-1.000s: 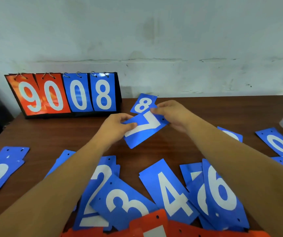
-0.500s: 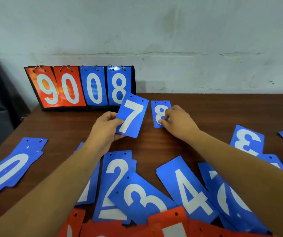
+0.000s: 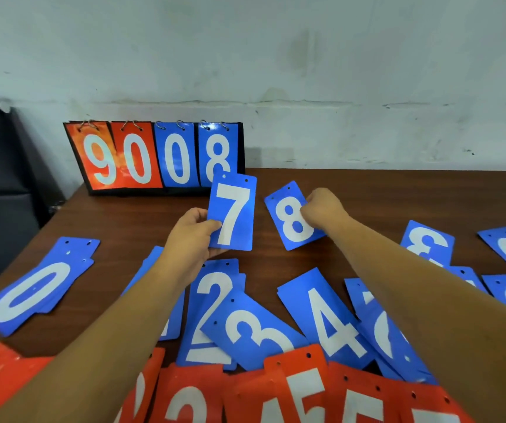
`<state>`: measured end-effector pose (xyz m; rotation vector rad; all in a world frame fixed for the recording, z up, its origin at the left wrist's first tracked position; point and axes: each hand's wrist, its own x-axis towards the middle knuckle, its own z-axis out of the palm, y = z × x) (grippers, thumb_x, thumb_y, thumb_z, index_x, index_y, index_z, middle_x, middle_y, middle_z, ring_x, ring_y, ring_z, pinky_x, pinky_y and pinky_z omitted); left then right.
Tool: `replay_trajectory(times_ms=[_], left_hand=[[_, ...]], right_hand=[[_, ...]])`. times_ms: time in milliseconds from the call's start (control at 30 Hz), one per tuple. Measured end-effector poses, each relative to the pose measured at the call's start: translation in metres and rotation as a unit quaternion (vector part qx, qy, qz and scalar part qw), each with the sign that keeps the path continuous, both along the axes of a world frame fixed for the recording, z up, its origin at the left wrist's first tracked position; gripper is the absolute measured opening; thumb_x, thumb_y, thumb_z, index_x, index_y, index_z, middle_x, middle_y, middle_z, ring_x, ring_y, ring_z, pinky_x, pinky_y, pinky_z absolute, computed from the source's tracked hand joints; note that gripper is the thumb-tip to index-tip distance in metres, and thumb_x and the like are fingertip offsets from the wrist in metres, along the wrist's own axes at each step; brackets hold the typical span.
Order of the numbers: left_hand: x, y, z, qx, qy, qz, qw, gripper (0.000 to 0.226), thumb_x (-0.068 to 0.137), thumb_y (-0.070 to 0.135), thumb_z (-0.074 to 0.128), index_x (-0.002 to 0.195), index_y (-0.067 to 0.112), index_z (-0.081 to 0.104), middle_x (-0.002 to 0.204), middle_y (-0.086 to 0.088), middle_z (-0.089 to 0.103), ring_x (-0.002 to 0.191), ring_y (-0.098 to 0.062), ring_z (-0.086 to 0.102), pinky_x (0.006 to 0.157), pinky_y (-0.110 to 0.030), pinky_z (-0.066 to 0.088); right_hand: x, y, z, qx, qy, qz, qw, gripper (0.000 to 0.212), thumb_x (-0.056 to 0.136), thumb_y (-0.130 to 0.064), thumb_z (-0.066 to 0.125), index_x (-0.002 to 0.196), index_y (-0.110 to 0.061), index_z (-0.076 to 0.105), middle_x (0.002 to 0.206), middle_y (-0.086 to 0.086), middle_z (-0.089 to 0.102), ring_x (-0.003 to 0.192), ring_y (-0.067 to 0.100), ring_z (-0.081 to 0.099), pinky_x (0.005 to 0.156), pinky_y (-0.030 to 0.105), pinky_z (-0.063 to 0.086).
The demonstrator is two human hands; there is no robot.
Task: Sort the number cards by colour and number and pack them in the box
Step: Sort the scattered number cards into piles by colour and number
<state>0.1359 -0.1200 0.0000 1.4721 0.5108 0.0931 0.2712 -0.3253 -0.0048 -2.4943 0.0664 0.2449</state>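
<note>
From the head camera, the left hand (image 3: 192, 236) grips the blue 7 card (image 3: 233, 212) at its lower left edge, thumb laid across the front and fingers curled behind. The card is held above the wooden table (image 3: 398, 193) with its long axis nearly upright, punched holes at the top and the digit reading the right way up toward the camera. Its top edge overlaps the lower part of the flip scoreboard (image 3: 154, 158), which stands at the table's back edge showing red 9 and 0, then blue 0 and 8. Just to the right, the right hand (image 3: 325, 209) pinches the blue 8 card (image 3: 291, 218) by its right edge with curled fingers. That card's long axis tilts, the holed top leaning left; whether its lower end touches the table cannot be told. Nearer the camera, lying flat, are a blue 0 card (image 3: 32, 291) at the left, and a blue 2 card (image 3: 212, 309), blue 3 card (image 3: 251, 328) and blue 4 card (image 3: 328, 322) overlapping under the forearms. Red cards (image 3: 276, 392) fan along the bottom edge.
</note>
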Motion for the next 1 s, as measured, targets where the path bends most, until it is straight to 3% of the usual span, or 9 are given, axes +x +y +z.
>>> replay_trajectory(times_ms=[100,233,367,500,600,700,767,867,1000], left_hand=[[-0.012,-0.001,0.008,-0.033,-0.019,0.017,0.999,0.006,0.099,0.011,0.055,0.103,0.008,0.054,0.112,-0.008,0.07,0.102,-0.023,0.07,0.081,-0.04,0.06],[-0.031,-0.017,0.02,-0.08,-0.034,-0.001,0.996,0.004,0.098,0.011,0.056,0.099,0.008,0.058,0.113,-0.012,0.071,0.103,-0.026,0.07,0.084,-0.043,0.058],[-0.054,-0.051,0.033,-0.136,-0.045,-0.038,0.989,0.012,0.098,0.01,0.056,0.105,0.002,0.061,0.109,-0.015,0.073,0.098,-0.029,0.071,0.085,-0.047,0.058],[-0.079,-0.085,0.041,-0.185,-0.047,-0.066,0.979,0.008,0.099,0.008,0.054,0.101,0.002,0.059,0.108,-0.016,0.074,0.098,-0.031,0.072,0.085,-0.051,0.058],[-0.096,-0.107,0.039,-0.161,-0.031,-0.094,0.982,0.006,0.097,0.01,0.058,0.097,0.004,0.058,0.107,-0.015,0.074,0.096,-0.03,0.073,0.084,-0.051,0.058],[-0.11,-0.125,0.032,-0.109,-0.017,-0.113,0.988,0.007,0.096,0.013,0.061,0.095,0.006,0.06,0.105,-0.013,0.075,0.098,-0.032,0.072,0.089,-0.055,0.056],[-0.116,-0.135,0.028,-0.062,-0.013,-0.121,0.991,0.009,0.094,0.018,0.065,0.091,0.011,0.061,0.102,-0.01,0.075,0.097,-0.031,0.072,0.09,-0.056,0.055],[-0.122,-0.149,0.027,-0.007,-0.028,-0.124,0.992,0.013,0.091,0.024,0.07,0.096,0.013,0.064,0.1,-0.007,0.076,0.092,-0.024,0.074,0.081,-0.044,0.06],[-0.121,-0.16,0.027,0.066,-0.061,-0.082,0.993,0.009,0.092,0.016,0.069,0.099,0.015,0.065,0.095,-0.002,0.074,0.088,-0.015,0.072,0.065,-0.026,0.057]], right_hand=[[-0.02,-0.014,0.015,0.17,-0.085,-0.034,0.981,0.004,0.085,-0.006,0.059,0.085,-0.001,0.059,0.079,0.006,0.059,0.078,0.021,0.058,0.06,0.029,0.045],[-0.071,-0.03,0.045,0.31,-0.114,-0.014,0.944,0.039,0.083,0.0,0.064,0.112,-0.024,0.053,0.095,0.011,0.065,0.084,0.022,0.066,0.065,0.035,0.056],[-0.127,-0.049,0.056,0.326,-0.08,0.012,0.942,0.019,0.09,-0.002,0.061,0.095,-0.017,0.071,0.098,0.007,0.072,0.09,0.023,0.07,0.066,0.034,0.057],[-0.174,-0.071,0.06,0.288,-0.113,0.005,0.951,0.026,0.094,-0.005,0.056,0.092,-0.022,0.075,0.093,0.004,0.074,0.081,0.026,0.068,0.068,0.037,0.056],[-0.201,-0.082,0.06,0.349,-0.078,-0.028,0.933,0.025,0.097,-0.018,0.053,0.092,-0.022,0.077,0.092,0.014,0.073,0.082,0.036,0.066,0.079,0.048,0.056],[-0.226,-0.09,0.06,0.383,-0.04,-0.045,0.922,0.038,0.095,-0.04,0.055,0.093,-0.008,0.074,0.093,0.004,0.075,0.091,0.022,0.07,0.081,0.04,0.057],[-0.238,-0.097,0.058,0.352,-0.056,-0.026,0.934,0.037,0.093,-0.038,0.06,0.092,-0.002,0.071,0.09,0.003,0.074,0.088,0.019,0.07,0.077,0.035,0.059],[-0.243,-0.114,0.056,0.352,-0.065,-0.047,0.932,0.025,0.094,-0.022,0.062,0.09,0.003,0.065,0.091,0.006,0.073,0.088,0.019,0.07,0.074,0.03,0.059],[-0.235,-0.162,0.056,0.339,-0.093,-0.096,0.931,0.026,0.095,-0.02,0.06,0.082,0.002,0.059,0.087,0.015,0.069,0.079,0.025,0.066,0.075,0.041,0.056]])
